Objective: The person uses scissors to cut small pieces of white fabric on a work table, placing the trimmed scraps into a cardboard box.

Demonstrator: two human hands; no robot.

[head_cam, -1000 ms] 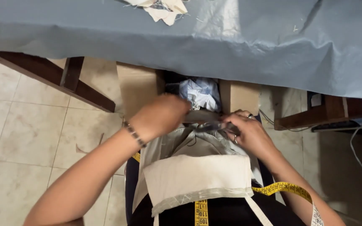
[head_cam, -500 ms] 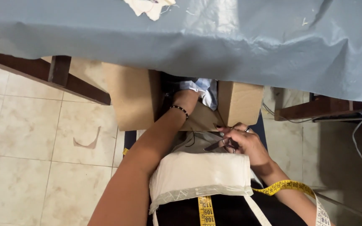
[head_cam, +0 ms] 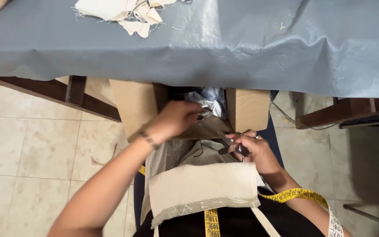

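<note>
Two hands low, under the blue-covered table (head_cam: 242, 48). Your left hand (head_cam: 176, 119) has pushed forward into the cardboard box (head_cam: 132, 103), fingers curled over crumpled scraps (head_cam: 207, 103); grip unclear. Your right hand (head_cam: 253, 151) stays clenched on scissors (head_cam: 227, 147) above the cream cloth (head_cam: 202, 186) in your lap.

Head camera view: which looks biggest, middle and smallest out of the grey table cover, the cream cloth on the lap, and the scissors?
1. grey table cover, by far the largest.
2. cream cloth, though nearness to the camera enlarges it.
3. scissors, held in the right hand.
</note>
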